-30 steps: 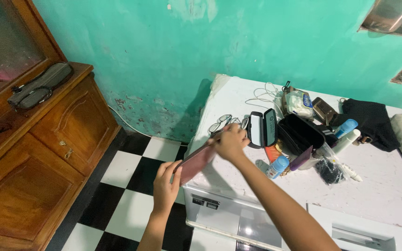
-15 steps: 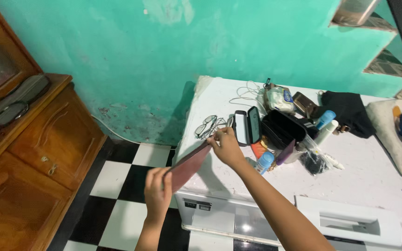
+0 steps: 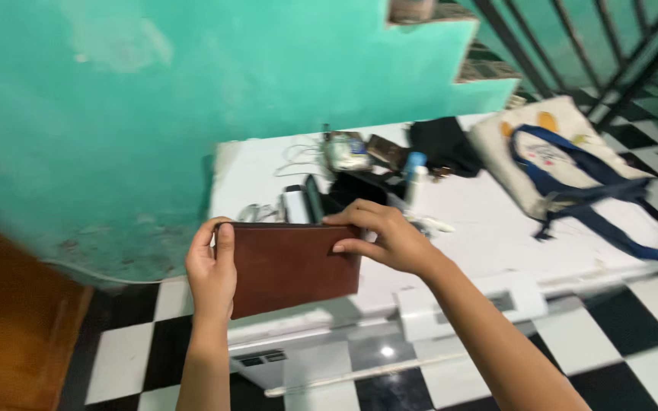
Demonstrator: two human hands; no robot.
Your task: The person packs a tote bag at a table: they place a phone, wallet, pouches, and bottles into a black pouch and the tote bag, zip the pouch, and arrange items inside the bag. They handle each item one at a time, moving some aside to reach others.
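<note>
L hand (image 3: 211,266) + R hand (image 3: 382,240) grip brown pouch (image 3: 291,266) | you lifted it upright since before, off freezer (image 3: 481,228) front edge

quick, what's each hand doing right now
Left hand: closed on the left end of the brown flat pouch.
Right hand: closed on the pouch's upper right corner.
</note>
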